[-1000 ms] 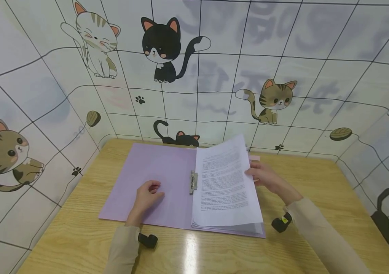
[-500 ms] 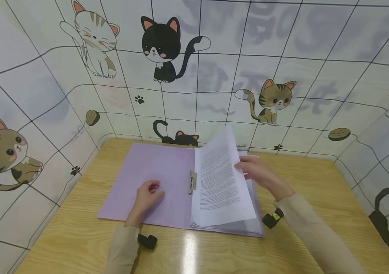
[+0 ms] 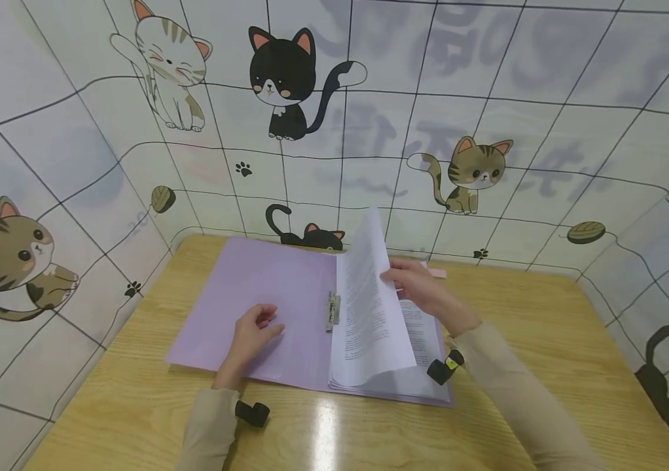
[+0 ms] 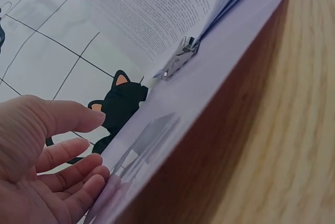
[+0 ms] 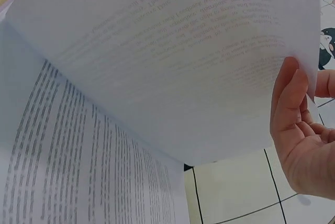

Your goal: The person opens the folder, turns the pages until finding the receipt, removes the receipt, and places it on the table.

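A lilac folder point(image 3: 290, 281) lies spread on the table, with a metal clip point(image 3: 332, 312) at its fold and printed sheets on its right half. My right hand point(image 3: 424, 291) pinches the right edge of a lifted page point(image 3: 366, 314) between thumb and fingers; the right wrist view shows the back of that page point(image 5: 172, 77). Under it lies another printed sheet point(image 3: 423, 333). Over the left cover my left hand point(image 3: 252, 337) stays loosely curled, holding nothing; in the left wrist view its fingertips lie beside the cover's surface. Whether they touch it I cannot tell.
The wooden table point(image 3: 511, 307) extends around the folder. A wall point(image 3: 370, 124) with cat drawings and a grid stands right behind it. A pink tab point(image 3: 437, 273) sticks out past the folder's upper right side. Each wrist wears a small black camera.
My right hand has moved left, drawing the page further up and over toward the clip and uncovering the sheet below. The left cover's near corner sits slightly higher; the left hand has barely moved.
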`<act>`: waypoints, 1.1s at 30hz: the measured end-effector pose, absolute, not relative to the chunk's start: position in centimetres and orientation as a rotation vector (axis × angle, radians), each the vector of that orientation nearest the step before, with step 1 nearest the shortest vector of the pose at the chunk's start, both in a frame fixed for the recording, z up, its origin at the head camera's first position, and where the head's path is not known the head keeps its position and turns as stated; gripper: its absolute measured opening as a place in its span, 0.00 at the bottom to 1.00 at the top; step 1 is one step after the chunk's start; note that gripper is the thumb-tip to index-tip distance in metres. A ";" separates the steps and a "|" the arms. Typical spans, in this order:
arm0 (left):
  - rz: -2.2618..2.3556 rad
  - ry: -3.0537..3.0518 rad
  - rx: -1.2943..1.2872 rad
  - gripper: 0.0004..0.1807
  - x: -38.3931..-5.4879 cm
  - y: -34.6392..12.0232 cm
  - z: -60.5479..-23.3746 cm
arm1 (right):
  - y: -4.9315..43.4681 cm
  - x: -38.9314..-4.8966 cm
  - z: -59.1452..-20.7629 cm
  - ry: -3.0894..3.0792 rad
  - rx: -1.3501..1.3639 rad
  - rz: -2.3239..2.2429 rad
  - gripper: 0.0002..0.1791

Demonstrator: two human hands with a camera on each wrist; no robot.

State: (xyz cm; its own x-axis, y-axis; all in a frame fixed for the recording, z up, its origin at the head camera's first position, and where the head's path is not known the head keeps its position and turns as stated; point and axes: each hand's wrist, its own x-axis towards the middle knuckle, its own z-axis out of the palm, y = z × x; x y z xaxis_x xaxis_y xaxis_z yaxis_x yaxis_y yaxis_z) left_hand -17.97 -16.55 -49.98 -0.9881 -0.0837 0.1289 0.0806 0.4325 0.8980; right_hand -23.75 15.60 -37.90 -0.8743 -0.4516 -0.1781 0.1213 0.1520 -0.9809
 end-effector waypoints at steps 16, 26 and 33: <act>-1.722 -2.436 -0.228 0.19 -16.2 -14.6 -45.8 | 11.6 -24.9 -37.7 1.962 -0.300 -1.803 0.25; -1.679 -2.360 -0.483 0.15 -13.2 -11.9 -41.9 | 9.3 -25.1 -37.9 1.940 -0.326 -1.832 0.22; -1.640 -2.278 -0.496 0.16 -11.8 -10.6 -40.4 | 7.8 -24.7 -38.0 1.949 -0.274 -1.829 0.16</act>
